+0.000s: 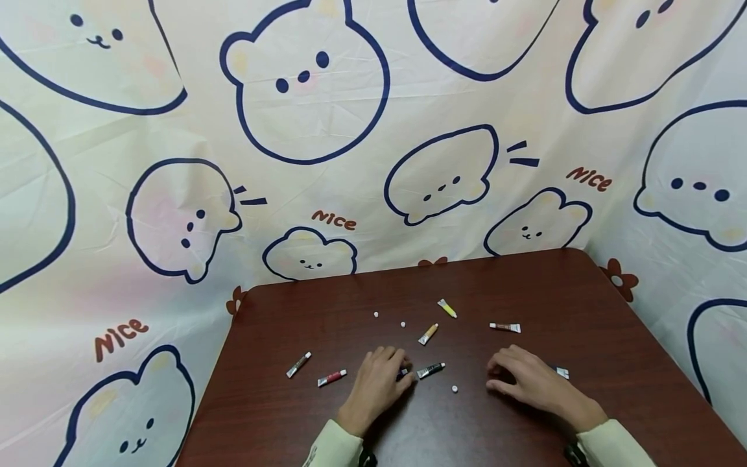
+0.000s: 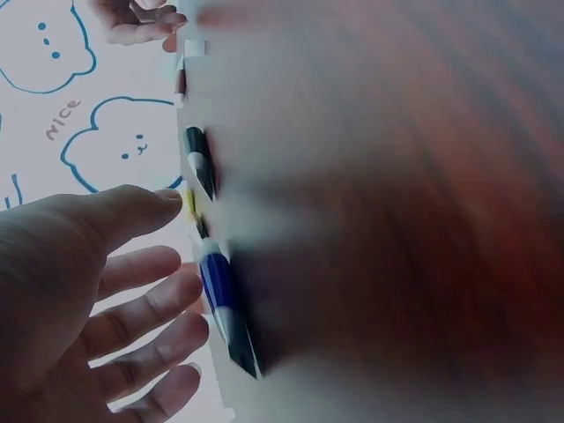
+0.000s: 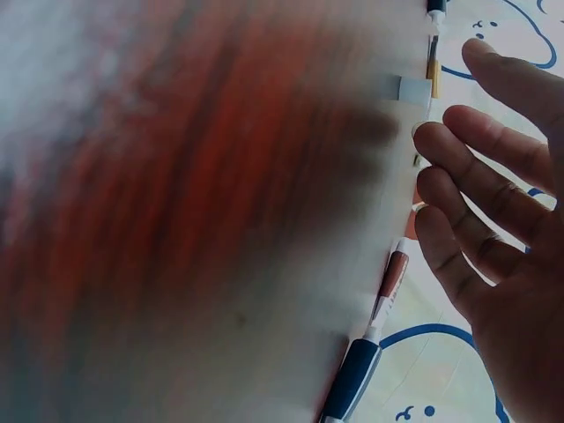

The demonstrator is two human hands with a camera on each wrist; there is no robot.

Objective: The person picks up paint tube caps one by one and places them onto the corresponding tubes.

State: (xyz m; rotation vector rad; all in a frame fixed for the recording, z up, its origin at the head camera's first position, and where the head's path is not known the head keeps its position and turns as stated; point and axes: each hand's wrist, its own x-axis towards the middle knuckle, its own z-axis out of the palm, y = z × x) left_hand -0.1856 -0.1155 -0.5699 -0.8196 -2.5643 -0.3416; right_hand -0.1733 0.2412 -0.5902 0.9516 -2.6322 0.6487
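Lengthwise, the blue tube (image 2: 220,286) aims its cap (image 2: 210,248) from parted left grip (image 1: 376,384) toward parted right grip (image 1: 530,381).

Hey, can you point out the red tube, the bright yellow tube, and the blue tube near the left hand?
Red tube (image 1: 334,377): head view, middle of its body.
Bright yellow tube (image 1: 447,308): head view, middle of its body.
Blue tube (image 2: 221,285): left wrist view, its blue section.

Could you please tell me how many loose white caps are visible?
3: one cap toward the back, another just right of it, a third between the left hand and right hand, which may hide more.
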